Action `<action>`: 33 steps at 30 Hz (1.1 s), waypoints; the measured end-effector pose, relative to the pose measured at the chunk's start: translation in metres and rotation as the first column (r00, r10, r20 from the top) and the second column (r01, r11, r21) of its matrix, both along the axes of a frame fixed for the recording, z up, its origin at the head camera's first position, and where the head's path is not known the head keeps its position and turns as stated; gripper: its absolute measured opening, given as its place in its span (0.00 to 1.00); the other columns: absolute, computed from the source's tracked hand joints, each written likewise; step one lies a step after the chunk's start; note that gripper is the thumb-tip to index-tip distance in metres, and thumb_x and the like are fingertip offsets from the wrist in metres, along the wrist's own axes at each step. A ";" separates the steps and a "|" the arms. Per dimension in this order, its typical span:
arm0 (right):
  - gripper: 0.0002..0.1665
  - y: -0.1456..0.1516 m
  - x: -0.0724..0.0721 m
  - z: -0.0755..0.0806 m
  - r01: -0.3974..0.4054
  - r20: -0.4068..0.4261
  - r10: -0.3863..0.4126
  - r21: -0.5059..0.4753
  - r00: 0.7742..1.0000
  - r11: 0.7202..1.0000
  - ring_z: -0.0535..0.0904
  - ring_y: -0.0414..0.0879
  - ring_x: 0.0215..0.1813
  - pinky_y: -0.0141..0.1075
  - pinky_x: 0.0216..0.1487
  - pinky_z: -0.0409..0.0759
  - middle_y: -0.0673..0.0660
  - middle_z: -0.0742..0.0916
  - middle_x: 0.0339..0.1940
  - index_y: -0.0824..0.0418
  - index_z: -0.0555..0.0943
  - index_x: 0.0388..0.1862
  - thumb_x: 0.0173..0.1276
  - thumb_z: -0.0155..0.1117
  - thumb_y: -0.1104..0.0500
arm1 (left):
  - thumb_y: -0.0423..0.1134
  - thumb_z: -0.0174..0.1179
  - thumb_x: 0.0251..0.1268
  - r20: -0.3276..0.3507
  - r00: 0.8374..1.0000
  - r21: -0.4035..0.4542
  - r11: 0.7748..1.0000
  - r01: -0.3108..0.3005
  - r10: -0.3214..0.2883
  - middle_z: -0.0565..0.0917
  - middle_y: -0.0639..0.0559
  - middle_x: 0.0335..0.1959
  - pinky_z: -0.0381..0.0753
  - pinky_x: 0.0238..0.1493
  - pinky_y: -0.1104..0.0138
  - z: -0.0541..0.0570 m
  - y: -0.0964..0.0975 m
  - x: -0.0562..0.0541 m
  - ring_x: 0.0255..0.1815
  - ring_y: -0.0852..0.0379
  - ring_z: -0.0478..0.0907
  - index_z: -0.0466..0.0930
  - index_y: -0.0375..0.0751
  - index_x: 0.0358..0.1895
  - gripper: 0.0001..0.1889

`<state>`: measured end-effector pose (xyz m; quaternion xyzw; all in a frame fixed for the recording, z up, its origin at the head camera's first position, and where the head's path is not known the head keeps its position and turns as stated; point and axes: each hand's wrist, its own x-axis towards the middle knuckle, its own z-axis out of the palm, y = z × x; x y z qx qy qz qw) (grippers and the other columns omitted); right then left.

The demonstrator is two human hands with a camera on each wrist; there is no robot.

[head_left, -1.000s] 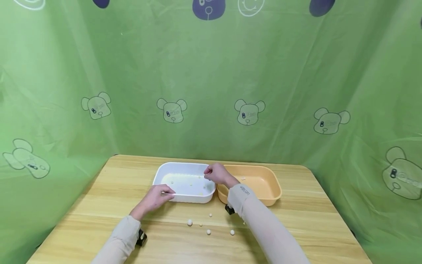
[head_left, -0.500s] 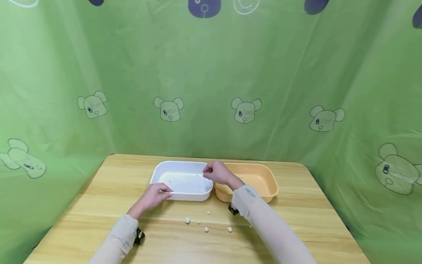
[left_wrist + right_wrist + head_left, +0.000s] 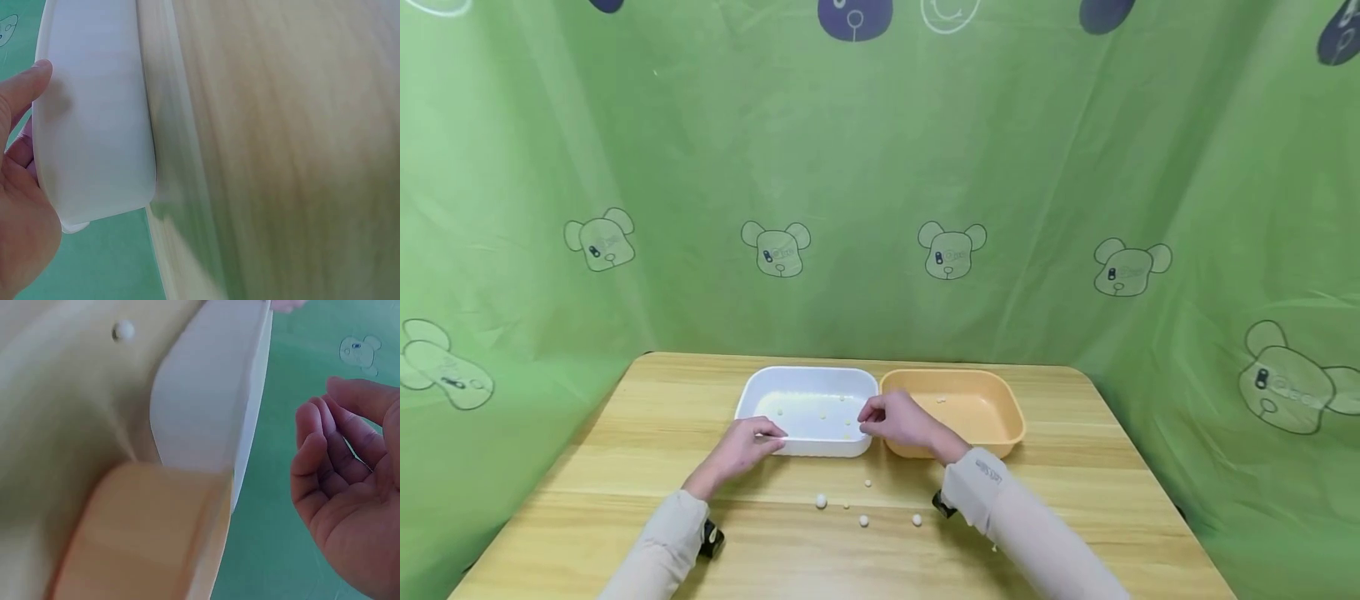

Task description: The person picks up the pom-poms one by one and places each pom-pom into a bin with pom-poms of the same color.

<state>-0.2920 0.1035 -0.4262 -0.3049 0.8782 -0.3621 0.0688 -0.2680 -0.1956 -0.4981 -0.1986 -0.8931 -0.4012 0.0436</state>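
Note:
In the head view, my left hand (image 3: 743,443) grips the near rim of a white tray (image 3: 827,447). The left wrist view shows its thumb (image 3: 34,81) outside the tray wall, fingers behind the rim. Several tiny yellowish beads (image 3: 823,415) lie in that tray. Over the tray's right end hovers my right hand (image 3: 901,417), with curled fingers (image 3: 305,465) and the thumb near the index fingertip. Nothing shows between them. An orange tray (image 3: 985,408), holding small whitish beads (image 3: 941,401), adjoins the white one and is partly hidden by the right hand.
On the wooden table (image 3: 760,542), several loose beads lie in front of the trays, among them a larger white ball (image 3: 821,501) and another white ball (image 3: 917,520). A green curtain (image 3: 865,317) stands behind the table's far edge.
My right hand has come nearer to me and slightly right over the white tray. Blurred specks beneath it a second ago are gone. The left hand keeps its grip; the view has shifted slightly.

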 end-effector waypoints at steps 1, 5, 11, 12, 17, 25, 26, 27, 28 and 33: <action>0.02 0.000 0.004 -0.001 -0.002 0.010 0.002 -0.001 1.000 1.000 0.77 0.38 0.30 0.31 0.34 0.78 0.47 0.83 0.26 0.62 0.83 0.33 0.61 0.66 0.64 | 0.34 0.65 0.58 -0.002 1.000 -0.001 1.000 -0.001 0.001 0.83 0.60 0.33 0.78 0.46 0.60 0.000 0.000 0.000 0.38 0.59 0.79 0.85 0.42 0.36 0.04; 0.02 -0.002 0.018 -0.007 -0.015 0.027 0.015 -0.007 1.000 1.000 0.77 0.38 0.30 0.30 0.35 0.78 0.45 0.83 0.25 0.61 0.84 0.32 0.61 0.67 0.62 | 0.34 0.65 0.58 -0.004 1.000 0.005 1.000 -0.001 0.001 0.83 0.60 0.33 0.78 0.46 0.60 0.000 0.000 0.000 0.38 0.59 0.79 0.85 0.42 0.36 0.04; 0.03 -0.004 0.034 -0.021 -0.029 0.070 0.030 -0.018 0.997 0.999 0.78 0.37 0.31 0.29 0.37 0.78 0.45 0.83 0.26 0.61 0.84 0.33 0.60 0.68 0.63 | 0.35 0.65 0.58 0.000 1.000 0.007 1.000 -0.001 0.001 0.83 0.60 0.33 0.78 0.46 0.61 0.000 -0.001 0.002 0.37 0.59 0.79 0.85 0.43 0.36 0.04; 0.04 -0.004 0.036 -0.024 -0.034 0.074 0.035 -0.011 0.997 0.999 0.78 0.36 0.31 0.29 0.36 0.79 0.45 0.83 0.26 0.62 0.84 0.33 0.59 0.68 0.63 | 0.35 0.65 0.57 0.001 1.000 0.007 1.000 0.000 0.000 0.83 0.60 0.33 0.78 0.46 0.61 0.000 -0.001 0.002 0.37 0.59 0.79 0.85 0.44 0.36 0.04; 0.05 -0.004 0.041 -0.035 -0.105 0.029 0.103 0.071 0.994 0.992 0.77 0.32 0.30 0.26 0.35 0.78 0.43 0.83 0.27 0.64 0.84 0.34 0.59 0.67 0.65 | 0.35 0.65 0.58 -0.005 1.000 0.004 1.000 0.010 -0.009 0.83 0.60 0.33 0.79 0.46 0.62 0.001 -0.001 0.001 0.38 0.59 0.79 0.85 0.45 0.36 0.04; 0.05 -0.005 0.037 -0.048 -0.225 -0.009 0.231 0.188 0.973 0.956 0.76 0.29 0.30 0.23 0.34 0.76 0.40 0.83 0.26 0.60 0.86 0.34 0.58 0.66 0.65 | 0.36 0.65 0.58 -0.006 1.000 0.006 1.000 0.010 -0.010 0.83 0.60 0.33 0.78 0.46 0.61 0.003 -0.001 0.001 0.38 0.59 0.79 0.85 0.46 0.36 0.04; 0.05 -0.005 0.037 -0.050 -0.230 0.001 0.234 0.188 0.972 0.955 0.76 0.29 0.30 0.23 0.34 0.76 0.40 0.83 0.26 0.60 0.86 0.34 0.58 0.67 0.65 | 0.36 0.65 0.58 -0.006 1.000 0.005 1.000 0.009 -0.009 0.83 0.60 0.33 0.78 0.46 0.61 0.003 -0.001 0.001 0.38 0.59 0.79 0.85 0.46 0.36 0.04; 0.05 -0.006 0.036 -0.051 -0.234 0.010 0.236 0.188 0.972 0.954 0.76 0.29 0.30 0.23 0.34 0.76 0.40 0.83 0.26 0.60 0.86 0.34 0.58 0.67 0.65 | 0.35 0.65 0.58 -0.007 1.000 0.004 1.000 0.010 -0.010 0.83 0.60 0.33 0.78 0.46 0.61 0.002 -0.001 0.001 0.38 0.59 0.79 0.85 0.46 0.36 0.04; 0.06 -0.007 0.036 -0.052 -0.236 0.016 0.238 0.189 0.971 0.953 0.76 0.29 0.30 0.23 0.34 0.76 0.40 0.83 0.27 0.59 0.85 0.35 0.57 0.67 0.65 | 0.35 0.65 0.58 -0.005 1.000 0.003 1.000 0.010 -0.010 0.83 0.60 0.33 0.78 0.46 0.61 0.003 -0.001 0.001 0.38 0.59 0.79 0.85 0.46 0.36 0.04; 0.07 -0.011 0.034 -0.057 -0.251 0.035 0.249 0.214 0.968 0.944 0.76 0.29 0.30 0.23 0.34 0.76 0.41 0.83 0.27 0.59 0.85 0.35 0.56 0.70 0.64 | 0.35 0.65 0.58 -0.004 1.000 0.005 1.000 0.015 -0.015 0.83 0.59 0.34 0.78 0.46 0.61 0.001 0.000 0.002 0.38 0.59 0.79 0.85 0.45 0.36 0.04</action>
